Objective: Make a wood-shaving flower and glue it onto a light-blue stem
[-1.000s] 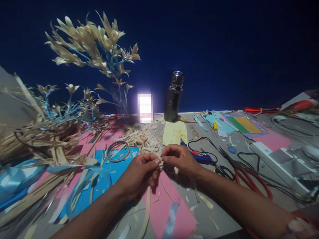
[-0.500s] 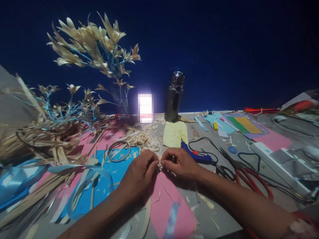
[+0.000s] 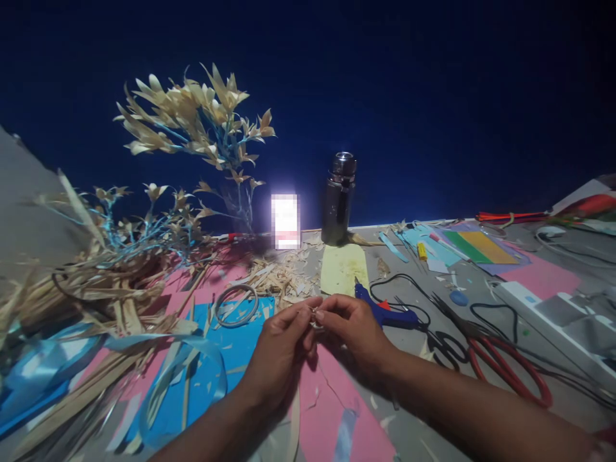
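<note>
Two hands pinching a small straw piece above a craft table
Left hand (image 3: 282, 350) and right hand (image 3: 353, 327) grip the pale straw piece (image 3: 314, 316) between fingertips, over pink paper (image 3: 327, 410); a blue glue gun (image 3: 385, 311) lies just right

Both forearms come in from the bottom edge and angle toward each other, so the hands meet in the middle. Left hand (image 3: 282, 350) is curled, thumb and forefinger pinched together at the tip. Right hand (image 3: 353, 324) mirrors it, fingertips (image 3: 321, 316) pressed right up against the left's, knuckles up.
</note>
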### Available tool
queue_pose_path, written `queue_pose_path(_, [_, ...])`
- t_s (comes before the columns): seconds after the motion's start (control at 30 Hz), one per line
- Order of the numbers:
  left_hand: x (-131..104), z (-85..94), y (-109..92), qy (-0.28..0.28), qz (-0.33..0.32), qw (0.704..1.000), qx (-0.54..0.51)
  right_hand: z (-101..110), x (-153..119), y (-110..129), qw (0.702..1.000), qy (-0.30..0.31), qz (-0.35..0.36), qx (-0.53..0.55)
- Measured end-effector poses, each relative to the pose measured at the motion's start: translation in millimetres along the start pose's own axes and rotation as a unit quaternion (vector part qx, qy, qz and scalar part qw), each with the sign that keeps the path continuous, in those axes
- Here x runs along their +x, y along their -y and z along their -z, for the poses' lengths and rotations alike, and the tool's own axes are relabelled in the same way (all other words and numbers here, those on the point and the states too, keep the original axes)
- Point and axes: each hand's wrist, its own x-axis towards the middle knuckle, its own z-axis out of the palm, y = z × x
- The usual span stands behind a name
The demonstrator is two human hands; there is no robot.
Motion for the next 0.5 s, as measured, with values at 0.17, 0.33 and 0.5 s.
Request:
queue_pose_path(0.17, [0, -1.4, -3, -0.016, -0.008, 1.000, -0.020, 2, 1, -10, 1.000, -0.014, -0.006, -0.015])
queue_pose_path(0.33, [1, -0.5, -6, -0.034, 0.017, 0.998, -0.046, 2, 0, -13, 0.999, -0.021, -0.024, -0.039])
queue_pose_path(0.5, [5, 3.8, -6, -0.037, 0.029, 0.998, -0.049, -1, -1, -11, 0.999, -0.011, -0.033, -0.030])
